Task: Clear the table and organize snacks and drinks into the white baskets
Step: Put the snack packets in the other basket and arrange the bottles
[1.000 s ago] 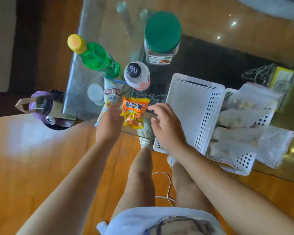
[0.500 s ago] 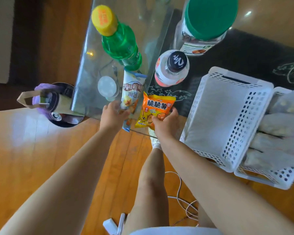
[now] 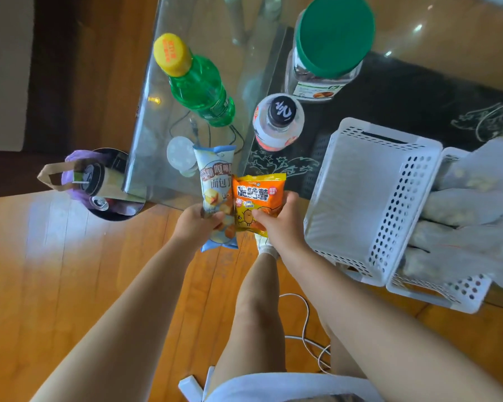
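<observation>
The glass table (image 3: 186, 82) carries 2 white baskets (image 3: 369, 198) at right, a jar (image 3: 325, 53) and 2 bottles (image 3: 201, 85). At its near edge, the left hand (image 3: 196, 226) grips a blue snack packet (image 3: 215, 184); the right hand (image 3: 276, 224) grips an orange one (image 3: 257, 195).

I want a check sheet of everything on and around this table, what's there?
Surface: glass table, see-through.
Job's things: green bottle, small bottle, green-lidded jar standing; empty white basket; second basket holds clear bags.
Clutter: white disc.
Hands: left hand grips blue packet; right hand grips orange packet.
Cables: white cable on the floor.
Surroundings: wooden floor, bin.
</observation>
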A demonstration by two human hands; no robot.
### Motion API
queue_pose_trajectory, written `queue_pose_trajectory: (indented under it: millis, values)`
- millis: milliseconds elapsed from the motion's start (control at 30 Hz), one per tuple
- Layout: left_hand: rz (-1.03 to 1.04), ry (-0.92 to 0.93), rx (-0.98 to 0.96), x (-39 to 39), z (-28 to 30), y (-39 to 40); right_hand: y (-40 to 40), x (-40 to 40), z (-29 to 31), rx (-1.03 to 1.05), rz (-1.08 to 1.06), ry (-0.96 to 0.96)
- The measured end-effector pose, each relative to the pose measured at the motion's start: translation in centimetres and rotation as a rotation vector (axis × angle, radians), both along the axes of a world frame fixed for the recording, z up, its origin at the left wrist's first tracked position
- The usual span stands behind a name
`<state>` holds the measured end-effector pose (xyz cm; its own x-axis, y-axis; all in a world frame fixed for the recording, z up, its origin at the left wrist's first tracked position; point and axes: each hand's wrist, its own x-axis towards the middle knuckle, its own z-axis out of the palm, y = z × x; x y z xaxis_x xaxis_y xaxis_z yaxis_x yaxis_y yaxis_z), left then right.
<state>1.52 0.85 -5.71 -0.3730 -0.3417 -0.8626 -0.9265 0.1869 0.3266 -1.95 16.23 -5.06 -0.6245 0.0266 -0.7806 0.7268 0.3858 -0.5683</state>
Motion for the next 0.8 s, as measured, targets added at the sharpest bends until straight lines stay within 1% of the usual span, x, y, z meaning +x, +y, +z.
queue_pose_trajectory:
  millis: [100,200,300,400,433,467,567,667,733,800]
  values:
    - [-0.047,0.022,0.05,1.6,2.0,1.2,3.2,1.0,1.9,-0.053,0.001,0.039]
    - [-0.106,0.036,0.121,2.8,4.1,2.9,7.1,2.2,3.5,-0.066,-0.071,0.083]
    - [-0.138,0.059,0.182,3.2,5.8,5.5,11.0,3.1,4.5,0.004,-0.149,0.147]
    - [-0.104,0.094,0.262,2.5,6.6,8.9,14.2,3.6,4.9,0.114,-0.242,0.199]
    - [-0.098,0.107,0.255,2.0,6.7,10.2,15.0,3.6,4.8,0.14,-0.26,0.207]
    - [-0.129,0.122,0.208,1.4,6.6,11.4,15.6,3.6,4.7,0.155,-0.272,0.208]
    - [-0.365,0.174,-0.06,-1.3,6.2,15.2,16.7,3.1,3.9,0.189,-0.278,0.215]
    - [-0.484,0.177,-0.185,-4.0,5.4,18.8,16.6,2.3,2.9,0.253,-0.263,0.255]
    - [-0.508,0.135,-0.236,-5.0,4.6,20.6,16.2,1.6,2.2,0.319,-0.267,0.286]
    - [-0.52,0.082,-0.279,-5.5,3.6,21.7,15.6,0.9,1.4,0.343,-0.267,0.286]
